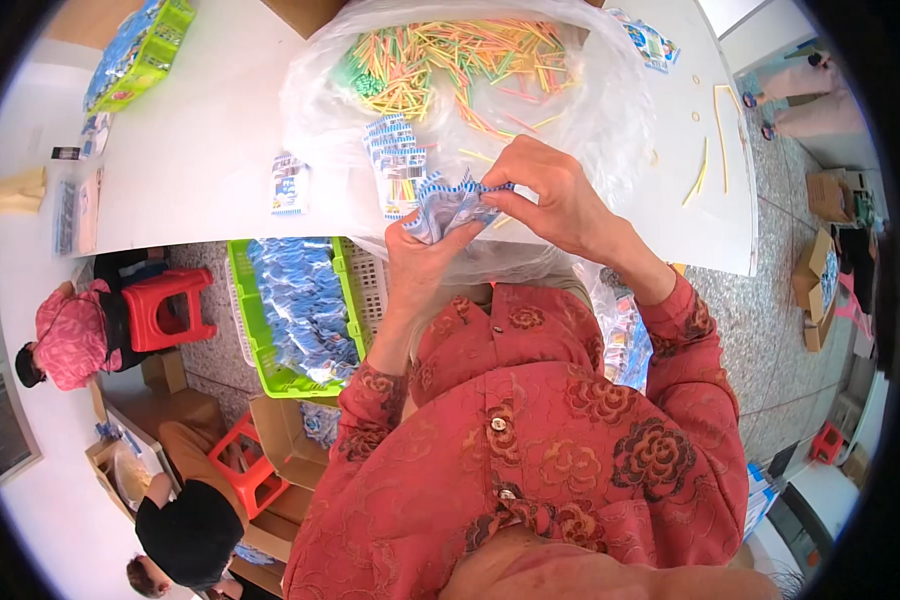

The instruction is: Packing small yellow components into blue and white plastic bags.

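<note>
One blue-striped packet (444, 214) sat mid-view, closed upon by left hand (428, 258) at 7 o'clock and right hand (550, 192) pinching its top edge at 2. Stacked packets (396, 150) at 11 showed sticks inside; those in the green basket (258, 345) at 8 looked finished. Much seemed left: loose coloured sticks (470, 50) heaped at 12. Desk (195, 150) edge ran close at 6; widest room lay toward 10.

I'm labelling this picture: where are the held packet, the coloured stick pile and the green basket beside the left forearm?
Held packet (446, 209), head view: its crinkled middle.
Coloured stick pile (448, 52), head view: its middle.
Green basket (260, 335), head view: its left rim.
</note>
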`<state>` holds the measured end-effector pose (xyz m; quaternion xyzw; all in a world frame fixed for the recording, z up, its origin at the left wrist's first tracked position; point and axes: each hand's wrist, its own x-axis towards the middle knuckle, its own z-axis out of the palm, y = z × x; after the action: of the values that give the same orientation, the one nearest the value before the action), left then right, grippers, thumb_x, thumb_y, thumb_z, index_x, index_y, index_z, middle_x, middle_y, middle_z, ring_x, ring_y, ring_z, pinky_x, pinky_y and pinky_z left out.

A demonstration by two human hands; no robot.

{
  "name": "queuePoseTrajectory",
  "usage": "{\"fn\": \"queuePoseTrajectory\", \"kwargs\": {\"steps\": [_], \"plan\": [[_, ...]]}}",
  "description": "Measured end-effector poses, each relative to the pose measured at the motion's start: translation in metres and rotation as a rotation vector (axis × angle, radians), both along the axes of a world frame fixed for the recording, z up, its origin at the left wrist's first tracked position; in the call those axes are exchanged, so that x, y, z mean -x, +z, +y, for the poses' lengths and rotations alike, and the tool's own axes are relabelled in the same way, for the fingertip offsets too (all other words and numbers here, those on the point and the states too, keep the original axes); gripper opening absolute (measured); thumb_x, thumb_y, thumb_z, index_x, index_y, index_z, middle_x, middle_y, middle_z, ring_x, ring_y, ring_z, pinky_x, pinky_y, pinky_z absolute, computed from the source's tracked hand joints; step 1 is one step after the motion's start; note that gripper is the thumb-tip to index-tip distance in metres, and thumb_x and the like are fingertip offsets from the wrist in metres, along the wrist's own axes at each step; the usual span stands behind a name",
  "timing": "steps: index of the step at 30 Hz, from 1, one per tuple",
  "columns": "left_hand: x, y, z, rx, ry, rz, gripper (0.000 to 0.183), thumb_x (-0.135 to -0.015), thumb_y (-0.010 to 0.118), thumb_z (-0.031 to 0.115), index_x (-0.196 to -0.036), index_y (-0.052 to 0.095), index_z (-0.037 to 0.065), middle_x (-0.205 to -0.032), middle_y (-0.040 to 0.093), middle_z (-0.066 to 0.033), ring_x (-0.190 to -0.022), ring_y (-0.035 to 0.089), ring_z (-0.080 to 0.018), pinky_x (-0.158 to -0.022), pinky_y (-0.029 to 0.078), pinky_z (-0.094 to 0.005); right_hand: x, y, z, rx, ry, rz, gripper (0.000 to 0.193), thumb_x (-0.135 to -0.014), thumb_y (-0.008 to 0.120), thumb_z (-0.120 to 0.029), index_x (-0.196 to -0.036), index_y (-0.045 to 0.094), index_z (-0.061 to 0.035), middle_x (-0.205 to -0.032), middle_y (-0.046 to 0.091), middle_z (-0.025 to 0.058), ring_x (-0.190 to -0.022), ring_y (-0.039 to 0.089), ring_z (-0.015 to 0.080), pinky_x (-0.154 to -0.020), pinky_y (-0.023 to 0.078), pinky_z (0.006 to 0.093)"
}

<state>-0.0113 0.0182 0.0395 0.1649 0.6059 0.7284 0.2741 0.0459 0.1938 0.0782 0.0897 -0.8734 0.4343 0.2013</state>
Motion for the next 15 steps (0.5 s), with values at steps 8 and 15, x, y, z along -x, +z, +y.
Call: {"fn": "queuePoseTrajectory", "kwargs": {"steps": [8,15], "plan": [[-0.0044,0.0082,0.0039,-0.01,0.017,-0.033,0.023,-0.073,0.064,-0.004,-0.096,0.063,-0.002,-0.088,0.064,-0.0026,-0.076,0.057,-0.0067,-0.068,0.045,-0.0215,-0.0029,-0.0001,-0.0049,-0.01,0.0,0.063,0.015,-0.07,0.065,0.001,-0.085,0.062,-0.0027,-0.076,0.059,0.0073,-0.073,0.055,0.0227,-0.062,0.045,0.0315],[-0.0033,0.011,0.0106,-0.048,0.103,-0.027,0.018,-0.072,0.063,-0.006,-0.089,0.063,0.0,-0.083,0.063,-0.0016,-0.072,0.056,-0.0063,-0.066,0.045,-0.0209,-0.0043,0.0069,-0.0096,-0.032,-0.055,0.165,0.03,-0.069,0.067,0.001,-0.098,0.061,-0.0039,-0.088,0.059,0.0096,-0.081,0.057,0.0235,-0.068,0.047,0.0321]]}}
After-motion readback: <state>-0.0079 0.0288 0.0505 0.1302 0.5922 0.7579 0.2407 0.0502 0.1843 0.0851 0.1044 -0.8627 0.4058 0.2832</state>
